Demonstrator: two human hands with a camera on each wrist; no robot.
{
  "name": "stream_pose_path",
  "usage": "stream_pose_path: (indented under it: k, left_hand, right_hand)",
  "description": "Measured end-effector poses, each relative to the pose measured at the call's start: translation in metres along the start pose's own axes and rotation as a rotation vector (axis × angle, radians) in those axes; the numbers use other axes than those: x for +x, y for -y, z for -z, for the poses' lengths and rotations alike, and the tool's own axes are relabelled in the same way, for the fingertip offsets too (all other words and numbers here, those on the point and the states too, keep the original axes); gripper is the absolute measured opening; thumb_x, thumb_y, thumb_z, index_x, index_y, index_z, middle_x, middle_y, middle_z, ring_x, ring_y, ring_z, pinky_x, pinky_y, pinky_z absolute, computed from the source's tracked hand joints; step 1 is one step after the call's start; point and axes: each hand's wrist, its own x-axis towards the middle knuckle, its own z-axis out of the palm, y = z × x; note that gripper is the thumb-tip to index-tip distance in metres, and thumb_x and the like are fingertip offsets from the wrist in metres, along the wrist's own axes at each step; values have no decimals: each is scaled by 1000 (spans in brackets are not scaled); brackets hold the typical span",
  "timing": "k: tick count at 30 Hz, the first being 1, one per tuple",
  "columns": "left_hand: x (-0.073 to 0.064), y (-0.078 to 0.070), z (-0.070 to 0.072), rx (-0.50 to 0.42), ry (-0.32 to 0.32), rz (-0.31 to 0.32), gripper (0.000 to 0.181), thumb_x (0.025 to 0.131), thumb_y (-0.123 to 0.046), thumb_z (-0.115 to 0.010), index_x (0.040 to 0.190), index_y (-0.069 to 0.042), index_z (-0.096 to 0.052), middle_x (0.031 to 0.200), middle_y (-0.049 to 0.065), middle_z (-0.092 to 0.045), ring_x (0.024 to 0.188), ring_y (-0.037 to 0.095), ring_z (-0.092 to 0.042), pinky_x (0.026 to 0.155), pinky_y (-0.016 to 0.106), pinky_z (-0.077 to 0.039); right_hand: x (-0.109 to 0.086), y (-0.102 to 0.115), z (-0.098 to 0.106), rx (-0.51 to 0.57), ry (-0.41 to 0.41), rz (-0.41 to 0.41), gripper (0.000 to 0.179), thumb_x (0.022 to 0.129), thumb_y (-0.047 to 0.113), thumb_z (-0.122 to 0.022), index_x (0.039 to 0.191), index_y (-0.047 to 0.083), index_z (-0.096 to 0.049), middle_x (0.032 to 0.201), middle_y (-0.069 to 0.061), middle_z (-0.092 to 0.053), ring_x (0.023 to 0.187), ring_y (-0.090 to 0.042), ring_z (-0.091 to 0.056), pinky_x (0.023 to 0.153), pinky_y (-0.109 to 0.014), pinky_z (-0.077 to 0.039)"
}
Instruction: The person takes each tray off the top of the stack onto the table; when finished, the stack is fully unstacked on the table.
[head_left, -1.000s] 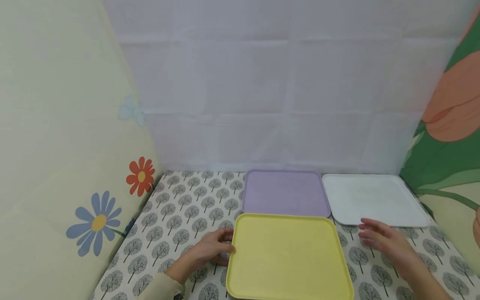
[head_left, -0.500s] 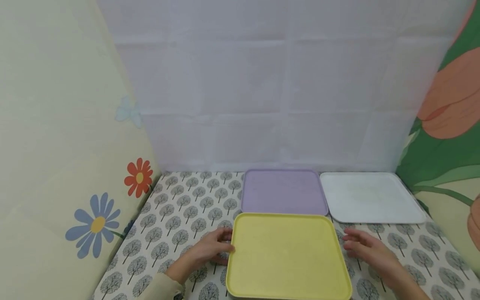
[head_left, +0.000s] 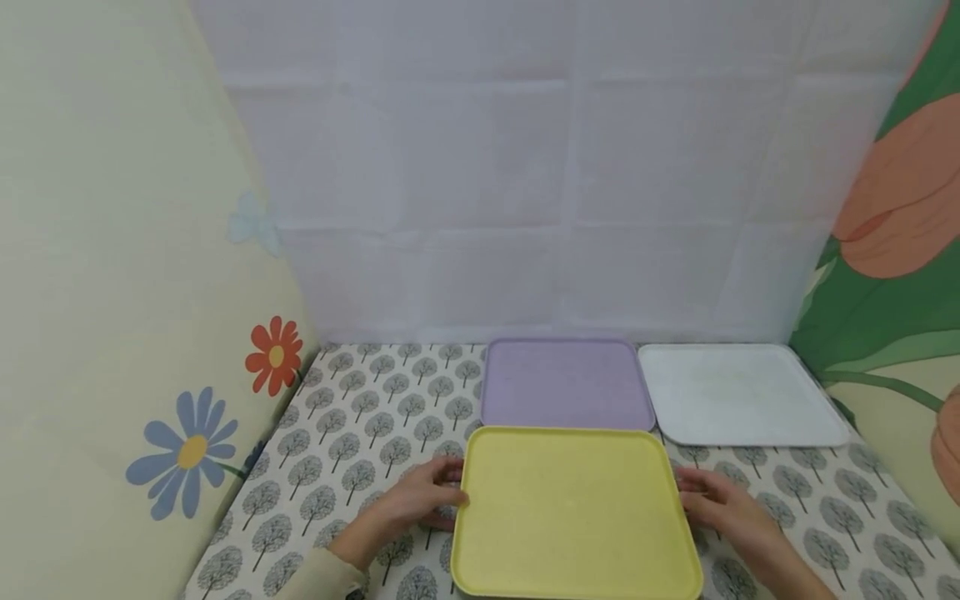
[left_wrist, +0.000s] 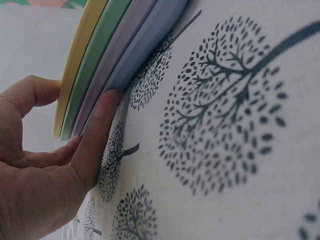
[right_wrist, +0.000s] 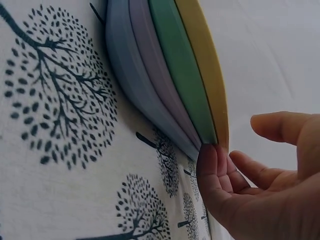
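Note:
A yellow tray [head_left: 573, 512] lies before me in the head view. The left wrist view shows it on top of a stack, with a green tray [left_wrist: 95, 50], a purple tray [left_wrist: 113, 50] and a blue tray [left_wrist: 142, 47] beneath. My left hand [head_left: 412, 500] grips the stack's left side, thumb on the yellow rim and a finger against the blue tray. At the opposite side is my right hand [head_left: 727, 512]. In the right wrist view its fingertips [right_wrist: 207, 160] touch the stack's edge, while the thumb [right_wrist: 280, 126] stands apart from the yellow rim.
Behind the stack lies another purple tray [head_left: 566, 383], with a white tray [head_left: 742, 396] to its right. A tree-print cloth [head_left: 360, 442] covers the table. A white sheet [head_left: 480, 167] hangs at the back, and flower-printed panels flank both sides.
My right hand has moved left, from in front of the white tray to the right edge of the stack. The left hand stays at the left edge. The view has shifted slightly.

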Motion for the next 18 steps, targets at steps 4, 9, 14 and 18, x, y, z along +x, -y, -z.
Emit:
stream_pose_path:
  k: [4, 9, 14, 18]
  left_hand:
    - [-1, 0, 0, 0, 0, -5, 75, 85, -10, -70, 149, 8, -36, 136, 20, -56, 111, 28, -65, 85, 46, -64]
    - [-2, 1, 1, -3, 5, -18, 76, 85, -10, -71, 149, 8, -36, 136, 21, -56, 109, 28, -65, 85, 46, -64]
    - [-2, 1, 1, 8, 0, -21, 76, 85, -11, -71, 149, 9, -36, 136, 21, -56, 108, 27, -66, 84, 46, -64]
    - [-2, 0, 0, 19, -4, -13, 75, 85, -11, -71, 149, 8, -37, 136, 21, -57, 108, 27, -66, 84, 46, -64]
  right_hand:
    - [0, 0, -4, -51, -17, -12, 68, 92, 31, -73, 145, -3, -48, 123, -18, -63, 103, -24, -65, 88, -46, -59]
    - [5, 1, -10, -69, -41, -51, 66, 89, 18, -73, 145, -1, -46, 116, -19, -62, 98, -26, -63, 81, -42, -59]
    - [8, -1, -13, -75, -21, -58, 66, 87, 17, -76, 143, -5, -46, 110, -17, -62, 93, -25, -63, 79, -41, -60]
    - [8, -5, -15, -72, -20, -40, 68, 85, 17, -78, 140, -7, -47, 106, -17, -63, 90, -24, -64, 78, -40, -60]
